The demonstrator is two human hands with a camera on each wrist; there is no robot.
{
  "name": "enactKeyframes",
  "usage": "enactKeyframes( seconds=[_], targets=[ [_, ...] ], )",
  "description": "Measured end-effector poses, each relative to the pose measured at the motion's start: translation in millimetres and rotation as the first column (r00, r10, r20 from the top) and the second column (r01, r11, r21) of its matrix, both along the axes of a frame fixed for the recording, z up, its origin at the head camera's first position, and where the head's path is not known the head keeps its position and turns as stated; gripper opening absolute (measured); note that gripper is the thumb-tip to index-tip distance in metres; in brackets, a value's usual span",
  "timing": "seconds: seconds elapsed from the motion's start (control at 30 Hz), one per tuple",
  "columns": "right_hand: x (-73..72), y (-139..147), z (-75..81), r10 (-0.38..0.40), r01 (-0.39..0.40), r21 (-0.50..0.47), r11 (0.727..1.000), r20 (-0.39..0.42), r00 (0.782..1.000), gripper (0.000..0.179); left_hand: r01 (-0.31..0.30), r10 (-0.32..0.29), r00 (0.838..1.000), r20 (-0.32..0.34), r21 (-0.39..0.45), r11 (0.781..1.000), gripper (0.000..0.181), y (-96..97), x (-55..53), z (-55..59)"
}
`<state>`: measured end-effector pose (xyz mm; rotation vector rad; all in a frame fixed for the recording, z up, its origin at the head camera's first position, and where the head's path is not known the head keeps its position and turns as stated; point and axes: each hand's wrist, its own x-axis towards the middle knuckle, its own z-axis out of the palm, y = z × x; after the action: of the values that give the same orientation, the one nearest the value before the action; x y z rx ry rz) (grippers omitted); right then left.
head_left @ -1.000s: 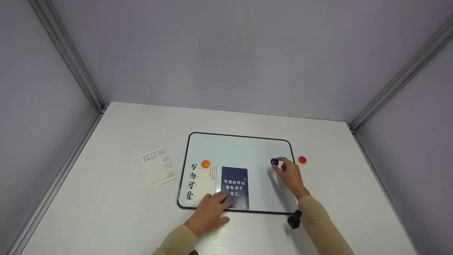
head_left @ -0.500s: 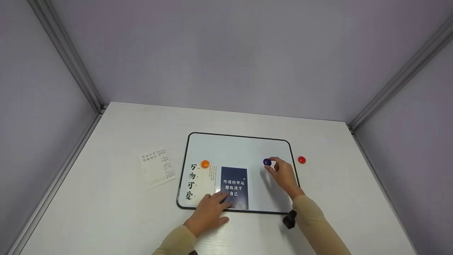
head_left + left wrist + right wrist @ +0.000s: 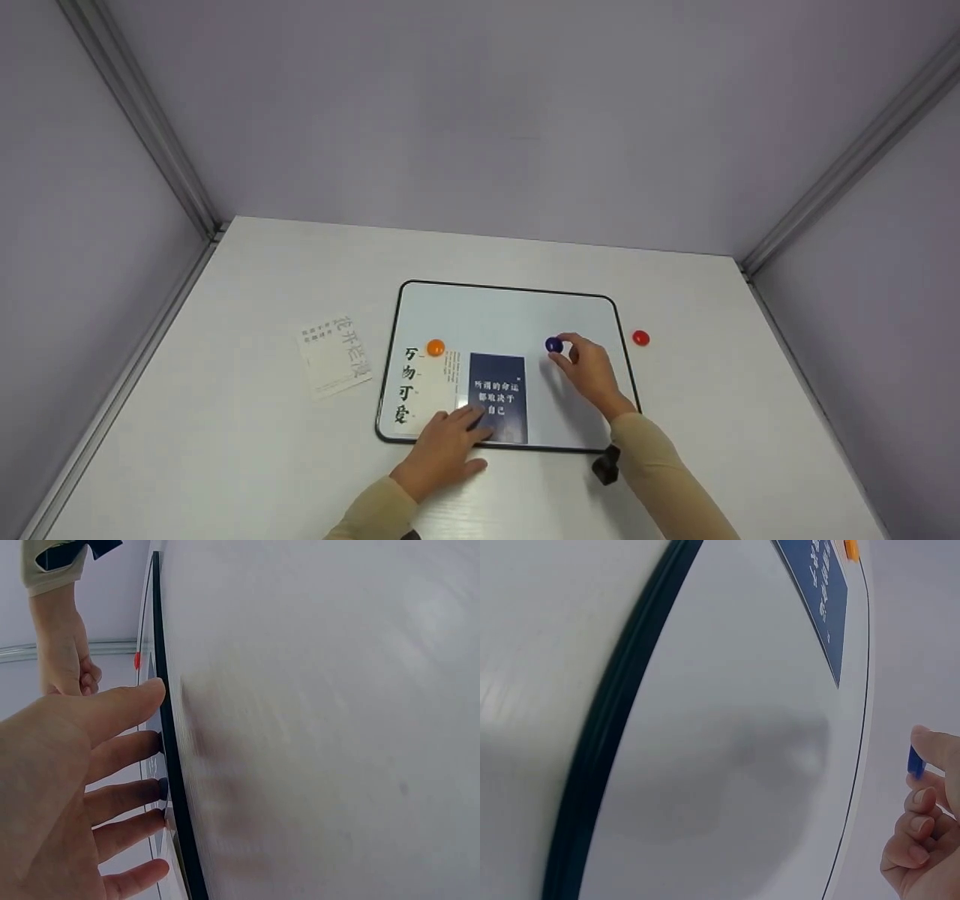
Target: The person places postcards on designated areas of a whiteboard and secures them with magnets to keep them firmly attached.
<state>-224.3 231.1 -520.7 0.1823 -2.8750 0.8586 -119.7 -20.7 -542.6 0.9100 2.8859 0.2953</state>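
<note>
My right hand (image 3: 594, 371) pinches a round dark blue magnet (image 3: 553, 344) between thumb and forefinger. In the right wrist view the blue magnet (image 3: 916, 763) stands on edge, raised over the whiteboard (image 3: 727, 675). My left hand (image 3: 444, 450) lies with spread fingers, fingertips on the lower part of a navy card (image 3: 497, 379) with white writing. Left of the navy card, a cream card (image 3: 427, 390) with black characters lies on the board (image 3: 517, 315). An orange magnet (image 3: 436, 347) sits at the cream card's top edge.
The black-framed board lies flat on a white table (image 3: 262, 450). A red magnet (image 3: 641, 338) lies on the table just right of the board. Left of the board is another pale card (image 3: 334, 357). Grey-violet walls (image 3: 480, 120) enclose the table at the back and sides.
My right hand has carried the blue magnet leftward over the board, closer to the navy card's top right corner. The left hand and the cards have stayed in place.
</note>
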Motion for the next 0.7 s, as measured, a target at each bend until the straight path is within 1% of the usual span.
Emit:
enactKeyframes(
  seconds=[0.03, 0.23, 0.27, 0.43, 0.6, 0.7],
  targets=[
    [0.3, -1, 0.4, 0.004, -0.004, -0.001, 1.0, -0.001, 1.0, 0.032, 0.0, 0.0, 1.0, -0.009, 0.004, 1.0, 0.05, -0.1, -0.8, -3.2],
    [0.4, -12, 2.3, 0.029, -0.029, 0.001, 1.0, -0.004, 1.0, 0.032, 0.001, -0.001, 1.0, -0.014, 0.002, 1.0, 0.049, 0.1, -1.1, -3.5],
    [0.1, -13, 2.0, 0.034, -0.034, 0.001, 0.999, -0.004, 0.999, 0.032, 0.001, -0.001, 1.0, -0.004, 0.0, 1.0, 0.049, 0.2, -0.2, 0.0],
    [-0.2, -19, 1.5, 0.067, -0.067, 0.003, 0.998, -0.027, 0.997, 0.032, -0.004, 0.004, 1.0, 0.022, 0.001, 1.0, 0.05, 0.2, 0.1, 2.9],
    [0.4, -24, 3.3, 0.097, -0.097, 0.008, 0.995, -0.043, 0.994, 0.033, -0.01, 0.01, 0.999, 0.041, -0.006, 1.0, 0.049, 0.2, -0.1, 3.3],
    [0.6, -26, 4.1, 0.094, -0.094, 0.005, 0.996, -0.029, 0.995, 0.033, -0.007, 0.007, 0.999, 0.038, -0.016, 1.0, 0.05, 0.6, -0.1, 3.5]
  ],
)
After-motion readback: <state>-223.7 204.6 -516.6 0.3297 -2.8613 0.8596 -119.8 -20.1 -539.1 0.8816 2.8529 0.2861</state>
